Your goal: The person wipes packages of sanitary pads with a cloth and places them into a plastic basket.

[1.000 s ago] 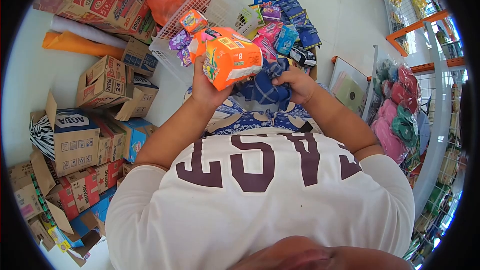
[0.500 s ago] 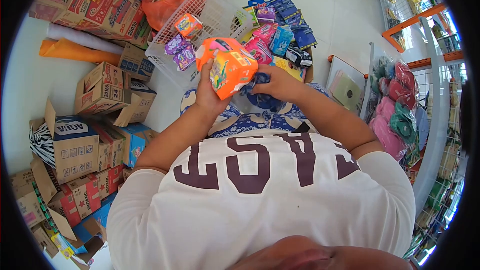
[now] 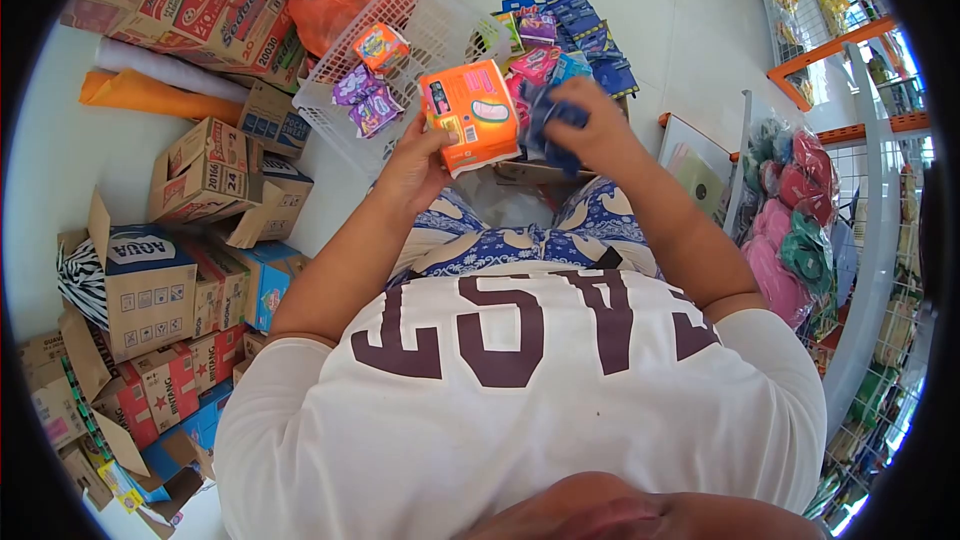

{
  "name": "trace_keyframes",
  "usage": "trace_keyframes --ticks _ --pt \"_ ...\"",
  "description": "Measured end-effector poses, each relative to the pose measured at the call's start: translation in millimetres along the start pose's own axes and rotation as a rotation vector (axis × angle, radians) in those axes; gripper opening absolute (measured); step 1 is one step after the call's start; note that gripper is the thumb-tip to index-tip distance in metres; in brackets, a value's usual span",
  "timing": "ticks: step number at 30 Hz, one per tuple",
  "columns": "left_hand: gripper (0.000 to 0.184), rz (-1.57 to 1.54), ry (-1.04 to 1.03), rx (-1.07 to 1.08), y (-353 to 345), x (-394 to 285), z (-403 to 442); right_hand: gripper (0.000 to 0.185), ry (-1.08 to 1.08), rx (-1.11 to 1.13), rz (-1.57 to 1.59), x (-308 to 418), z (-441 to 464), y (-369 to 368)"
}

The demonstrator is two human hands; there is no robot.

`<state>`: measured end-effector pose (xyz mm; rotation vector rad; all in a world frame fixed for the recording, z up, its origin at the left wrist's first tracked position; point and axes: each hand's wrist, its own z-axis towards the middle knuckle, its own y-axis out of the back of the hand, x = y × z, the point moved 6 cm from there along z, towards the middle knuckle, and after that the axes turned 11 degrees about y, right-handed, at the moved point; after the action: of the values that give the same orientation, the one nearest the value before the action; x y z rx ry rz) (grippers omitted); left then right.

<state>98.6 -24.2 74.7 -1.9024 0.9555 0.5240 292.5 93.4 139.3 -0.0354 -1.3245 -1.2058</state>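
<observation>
Orange packet (image 3: 480,110) (printed), left edge in left hand (image 3: 419,164)

Bright, even light — motion blur on the right grip (image 3: 597,127) — fisheye curvature toward black corners

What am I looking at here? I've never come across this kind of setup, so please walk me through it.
There is no machine: these are a person's two bare hands. Every picture comes from one camera worn on the head, looking forward and down past the white shirt.

The left hand holds an orange pack. The right hand, slightly blurred, grips a bunched dark blue cloth beside it.

Beyond them, a white plastic basket holds a small orange packet and purple packets. Cardboard boxes are stacked to the left. The dark rounded edges look like a wide lens's effect.
</observation>
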Motion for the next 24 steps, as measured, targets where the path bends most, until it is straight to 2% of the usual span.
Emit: trace_keyframes --ticks 1,2,3,4,5,6,7,8,11,13,15,17,22,24 --pt "0.064 -0.003 0.000 0.000 4.1 5.0 3.6 0.035 -0.122 -0.128 0.084 3.8 3.6 12.0" --pt "0.073 -0.049 -0.027 0.001 8.4 8.5 6.8 0.035 -0.123 -0.127 0.083 6.0 3.4 5.8" --pt "0.085 -0.094 -0.053 0.005 6.6 6.8 6.9 0.037 0.025 -0.291 0.075 16.6 3.0 8.9" --pt "0.085 -0.094 -0.053 0.008 2.8 8.7 6.6 0.040 0.175 -0.454 0.065 29.6 0.2 12.8" --pt "0.084 -0.134 -0.033 0.092 -7.1 13.2 5.4 0.046 0.277 -0.269 0.111 42.9 1.6 -0.8" --pt "0.083 -0.173 -0.012 0.175 -16.0 14.7 4.1 0.051 0.308 0.001 0.000 63.5 6.0 -18.3" --pt "0.084 -0.110 0.029 0.269 -21.1 18.7 5.6 0.051 0.373 0.077 -0.098 75.6 3.3 -30.1" --pt "0.084 -0.111 0.028 0.268 -21.2 21.6 6.6 0.050 0.438 0.155 -0.195 83.8 0.1 -39.2" --pt "0.087 -0.131 0.080 0.210 -19.7 30.8 8.3 0.047 0.472 0.158 -0.354 88.6 -0.4 -36.4" --pt "0.068 0.225 -0.020 0.133 -15.1 31.9 3.5 0.049 0.463 0.205 -0.349 77.3 -0.3 -37.3" --pt "0.073 0.264 -0.027 0.091 -9.6 30.3 -4.4 0.052 0.443 0.252 -0.290 53.8 0.5 -36.5" --pt "0.088 0.258 0.021 0.067 3.5 25.5 -4.8 0.048 0.052 0.100 -0.005 10.7 7.2 -21.2" --pt "0.078 0.084 0.080 0.163 -10.9 20.8 -4.6 0.043 0.194 0.055 0.140 41.9 4.0 -33.3" --pt "0.071 0.107 0.105 0.056 -5.7 26.7 4.3 0.045 0.211 0.133 0.215 59.6 3.1 -44.7"
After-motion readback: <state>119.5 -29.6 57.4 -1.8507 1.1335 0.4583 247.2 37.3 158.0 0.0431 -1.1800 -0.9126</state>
